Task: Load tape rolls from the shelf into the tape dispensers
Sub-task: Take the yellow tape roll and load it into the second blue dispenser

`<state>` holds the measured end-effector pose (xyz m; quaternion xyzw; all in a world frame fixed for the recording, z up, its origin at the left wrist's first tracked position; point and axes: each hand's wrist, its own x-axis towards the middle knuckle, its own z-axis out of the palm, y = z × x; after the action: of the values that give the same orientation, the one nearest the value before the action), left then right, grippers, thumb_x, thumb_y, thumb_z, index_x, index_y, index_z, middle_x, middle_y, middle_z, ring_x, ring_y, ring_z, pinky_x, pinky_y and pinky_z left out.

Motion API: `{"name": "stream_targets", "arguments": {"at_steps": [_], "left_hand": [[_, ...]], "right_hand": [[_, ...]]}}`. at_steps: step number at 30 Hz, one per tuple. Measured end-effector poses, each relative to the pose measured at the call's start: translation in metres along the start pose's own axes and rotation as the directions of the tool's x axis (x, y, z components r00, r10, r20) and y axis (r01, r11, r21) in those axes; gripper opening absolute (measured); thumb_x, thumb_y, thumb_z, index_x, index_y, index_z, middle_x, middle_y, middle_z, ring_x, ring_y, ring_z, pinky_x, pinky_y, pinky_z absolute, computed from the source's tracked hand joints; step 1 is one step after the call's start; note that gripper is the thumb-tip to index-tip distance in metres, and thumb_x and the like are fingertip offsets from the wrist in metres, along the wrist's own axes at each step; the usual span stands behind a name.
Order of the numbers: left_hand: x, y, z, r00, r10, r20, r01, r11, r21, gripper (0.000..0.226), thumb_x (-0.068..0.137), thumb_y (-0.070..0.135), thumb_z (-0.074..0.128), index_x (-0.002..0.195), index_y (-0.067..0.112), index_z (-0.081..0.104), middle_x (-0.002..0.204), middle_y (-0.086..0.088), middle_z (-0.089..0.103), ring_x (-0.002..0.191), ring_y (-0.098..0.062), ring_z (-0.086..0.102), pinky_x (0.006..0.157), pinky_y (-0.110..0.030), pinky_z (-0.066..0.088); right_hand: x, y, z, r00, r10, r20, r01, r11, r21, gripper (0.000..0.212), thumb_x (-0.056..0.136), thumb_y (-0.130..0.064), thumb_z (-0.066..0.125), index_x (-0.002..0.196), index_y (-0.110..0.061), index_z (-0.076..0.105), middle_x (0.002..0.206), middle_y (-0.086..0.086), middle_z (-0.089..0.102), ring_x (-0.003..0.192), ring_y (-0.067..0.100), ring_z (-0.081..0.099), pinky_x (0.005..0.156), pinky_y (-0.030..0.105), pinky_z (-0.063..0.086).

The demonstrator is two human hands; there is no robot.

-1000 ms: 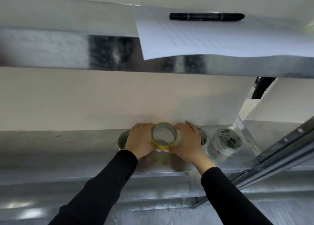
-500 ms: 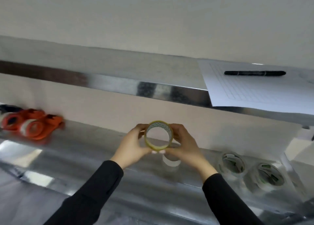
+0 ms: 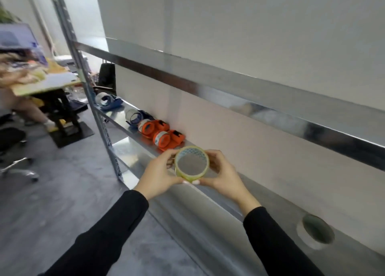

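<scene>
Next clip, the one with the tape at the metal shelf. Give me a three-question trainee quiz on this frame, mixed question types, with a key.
1. True or false: the tape roll is held by the right hand alone.
2. What colour is the dispenser nearest the held roll? A blue, B orange, C green.
3. Fill in: a loose roll sits on the shelf to the person's ____.
Key: 1 false, the left hand grips it too. 2 B, the orange dispenser. 3 right.
</scene>
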<state>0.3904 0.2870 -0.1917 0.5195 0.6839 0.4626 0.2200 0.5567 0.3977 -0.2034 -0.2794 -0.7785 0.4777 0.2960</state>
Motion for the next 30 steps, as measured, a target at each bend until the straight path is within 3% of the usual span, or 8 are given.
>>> {"name": "stream_targets", "arguments": {"at_steps": [2,5,8,11,18,22,26,30], "left_hand": [[-0.005,-0.011,-0.033,0.999,-0.020,-0.025,0.020,1.000,0.014,0.077,0.056,0.013,0.090,0.122,0.028,0.054,0.110,0.020,0.061,0.103,0.010,0.055,0.093,-0.009,0.043],[-0.008,-0.027,-0.075,0.996,-0.044,-0.079,0.046,0.999,0.017,0.079,0.057,0.012,0.089,0.126,0.028,0.054,0.113,0.015,0.063,0.104,0.004,0.058,0.091,-0.009,0.045],[-0.008,-0.041,-0.107,0.991,-0.037,-0.129,0.042,0.998,0.037,0.076,0.060,0.014,0.087,0.117,0.048,0.050,0.112,0.023,0.061,0.105,0.005,0.058,0.086,-0.003,0.043],[-0.005,-0.054,-0.133,0.986,-0.052,-0.160,0.063,0.996,0.067,0.076,0.064,0.019,0.086,0.116,0.056,0.045,0.113,0.027,0.060,0.107,0.008,0.056,0.089,-0.009,0.042],[0.020,-0.085,-0.185,0.965,-0.096,-0.243,0.138,0.977,0.161,0.071,0.068,0.020,0.083,0.125,0.042,0.047,0.113,0.022,0.058,0.098,0.010,0.053,0.076,0.003,0.036],[0.035,-0.109,-0.212,0.961,-0.111,-0.254,0.163,0.967,0.197,0.068,0.068,0.026,0.082,0.127,0.037,0.050,0.117,0.010,0.062,0.102,0.001,0.057,0.078,-0.002,0.038],[0.050,-0.142,-0.242,0.954,-0.151,-0.257,0.206,0.958,0.201,0.076,0.068,0.036,0.081,0.135,0.030,0.046,0.125,0.007,0.059,0.111,-0.008,0.056,0.090,-0.017,0.042],[0.067,-0.172,-0.281,0.951,-0.171,-0.259,0.226,0.953,0.201,0.084,0.074,0.027,0.079,0.145,0.022,0.034,0.137,0.009,0.047,0.116,-0.007,0.049,0.095,-0.019,0.037]], "right_hand": [[0.014,-0.012,0.029,0.999,-0.018,0.035,0.018,1.000,0.015,0.075,0.052,-0.023,0.093,0.115,-0.033,0.052,0.121,-0.010,0.063,0.114,0.003,0.058,0.100,0.023,0.044],[0.037,-0.030,0.065,0.996,-0.051,0.079,0.049,0.998,0.027,0.077,0.053,-0.027,0.092,0.119,-0.032,0.053,0.122,-0.014,0.063,0.115,0.001,0.057,0.100,0.024,0.044],[0.060,-0.044,0.096,0.991,-0.076,0.113,0.072,0.997,0.041,0.075,0.055,-0.025,0.092,0.120,-0.029,0.054,0.120,-0.015,0.063,0.114,0.002,0.058,0.101,0.028,0.046],[0.084,-0.052,0.123,0.983,-0.096,0.156,0.087,0.994,0.064,0.076,0.057,-0.022,0.092,0.122,-0.027,0.054,0.120,-0.016,0.063,0.113,0.000,0.058,0.101,0.030,0.046],[0.149,-0.056,0.174,0.955,-0.144,0.259,0.120,0.987,0.106,0.076,0.058,-0.019,0.091,0.124,-0.027,0.054,0.123,-0.015,0.062,0.116,-0.001,0.056,0.106,0.032,0.043],[0.182,-0.056,0.203,0.941,-0.135,0.311,0.100,0.987,0.126,0.079,0.057,-0.022,0.092,0.126,-0.025,0.053,0.125,-0.014,0.061,0.117,-0.001,0.056,0.106,0.029,0.042],[0.214,-0.057,0.237,0.933,-0.120,0.339,0.076,0.987,0.141,0.075,0.059,-0.012,0.091,0.122,-0.026,0.053,0.120,-0.017,0.062,0.112,-0.006,0.056,0.103,0.019,0.043],[0.249,-0.059,0.279,0.933,-0.123,0.338,0.078,0.986,0.145,0.076,0.060,-0.015,0.091,0.126,-0.026,0.054,0.122,-0.015,0.062,0.114,-0.005,0.056,0.101,0.015,0.041]]}}
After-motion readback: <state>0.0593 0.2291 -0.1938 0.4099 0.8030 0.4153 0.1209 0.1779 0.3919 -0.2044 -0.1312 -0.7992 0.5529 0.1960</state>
